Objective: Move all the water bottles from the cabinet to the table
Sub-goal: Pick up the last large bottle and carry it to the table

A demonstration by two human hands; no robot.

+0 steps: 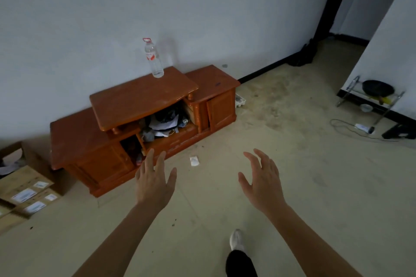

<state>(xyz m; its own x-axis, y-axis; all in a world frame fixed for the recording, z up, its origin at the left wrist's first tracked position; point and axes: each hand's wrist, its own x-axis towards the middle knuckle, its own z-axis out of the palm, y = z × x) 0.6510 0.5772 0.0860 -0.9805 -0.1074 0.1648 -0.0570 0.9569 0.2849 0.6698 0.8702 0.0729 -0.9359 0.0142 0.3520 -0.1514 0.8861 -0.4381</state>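
A clear water bottle (154,59) with a red cap and red label stands upright on the raised top shelf of a low orange-brown wooden cabinet (126,101) against the white wall. The cabinet's open middle compartment (165,122) is stuffed with papers and clutter; no bottle shows inside it. My left hand (154,181) is stretched forward over the floor in front of the cabinet, fingers straight and spread, holding nothing. My right hand (262,181) is held out beside it, fingers relaxed and empty. Both hands are well short of the bottle.
Cardboard boxes (24,191) sit on the floor at the left. A metal rack with a black pan (378,89) stands at the right wall, with a cable and plug (364,128) on the floor. A white scrap (194,161) lies near the cabinet. My foot (236,239) is below.
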